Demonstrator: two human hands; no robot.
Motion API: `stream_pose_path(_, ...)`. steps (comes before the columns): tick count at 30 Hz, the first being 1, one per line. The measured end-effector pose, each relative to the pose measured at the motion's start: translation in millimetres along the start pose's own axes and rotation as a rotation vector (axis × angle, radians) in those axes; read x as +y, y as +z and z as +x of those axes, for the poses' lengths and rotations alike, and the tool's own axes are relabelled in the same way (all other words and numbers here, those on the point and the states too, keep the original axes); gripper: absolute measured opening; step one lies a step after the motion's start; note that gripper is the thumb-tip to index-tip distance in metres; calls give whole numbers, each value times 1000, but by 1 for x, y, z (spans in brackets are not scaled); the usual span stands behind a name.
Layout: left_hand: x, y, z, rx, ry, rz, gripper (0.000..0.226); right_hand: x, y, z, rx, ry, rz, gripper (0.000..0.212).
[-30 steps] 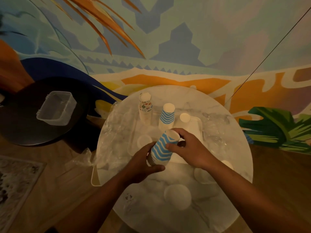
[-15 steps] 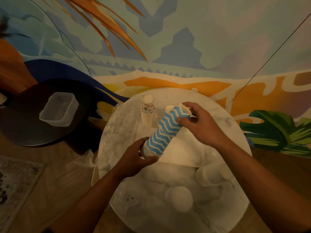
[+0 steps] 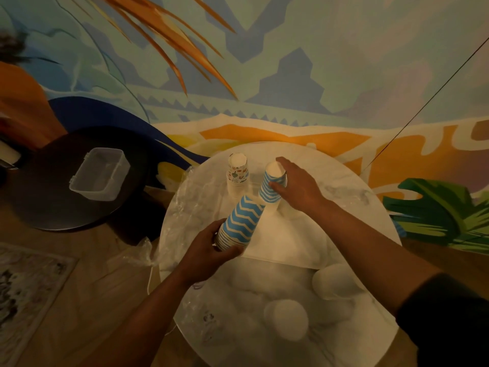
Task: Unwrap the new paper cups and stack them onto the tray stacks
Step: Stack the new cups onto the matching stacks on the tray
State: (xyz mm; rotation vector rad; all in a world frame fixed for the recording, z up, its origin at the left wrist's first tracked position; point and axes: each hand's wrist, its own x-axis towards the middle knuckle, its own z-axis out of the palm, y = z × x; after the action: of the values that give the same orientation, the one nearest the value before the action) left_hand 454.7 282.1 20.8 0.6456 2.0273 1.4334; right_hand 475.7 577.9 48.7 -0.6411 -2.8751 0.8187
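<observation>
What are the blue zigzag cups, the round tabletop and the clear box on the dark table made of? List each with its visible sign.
Blue zigzag cups: paper by the look, matte printed walls, thin nested rims.
Round tabletop: looks like polished marble or a marble-print surface, pale with grey veining and soft sheen.
Clear box: plastic, probably; translucent walls with moulded side clips.

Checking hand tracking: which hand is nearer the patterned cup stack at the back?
Right. The right hand sits on the zigzag stack just beside the patterned cup stack; the left hand is nearer the camera, holding the tilted cup sleeve.
</observation>
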Motion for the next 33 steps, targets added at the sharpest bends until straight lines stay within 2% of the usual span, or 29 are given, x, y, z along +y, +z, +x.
stream_pose_path(4,-1,3,-1,6,-7,-17,64,13,19,10,-52,23,8,72)
stream_pose_path(11,-6,1,2,45,-17,-29,67,20,34,26,-47,4,54,67)
stream_pose_path(19,-5,3,6,42,-27,-44,67,11,23,33,-136,16,8,74)
stream_pose_path(21,-4,4,7,38,-24,-51,67,1,12,20,-35,-3,4,70)
stream_pose_path(23,-4,5,7,33,-20,-60,67,-14,3,-3,76,-41,118,57)
stream_pose_path(24,-3,6,7,32,-18,-63,67,-20,1,-17,61,-39,233,53)
stream_pose_path(27,-1,10,10,16,5,-60,65,-36,-1,-62,-221,-10,605,68)
stream_pose_path(29,2,14,12,-14,14,-59,65,-39,2,-82,-306,-25,666,78)
stream_pose_path(33,7,24,16,-50,23,-47,61,-35,-4,-86,-225,-15,679,66)
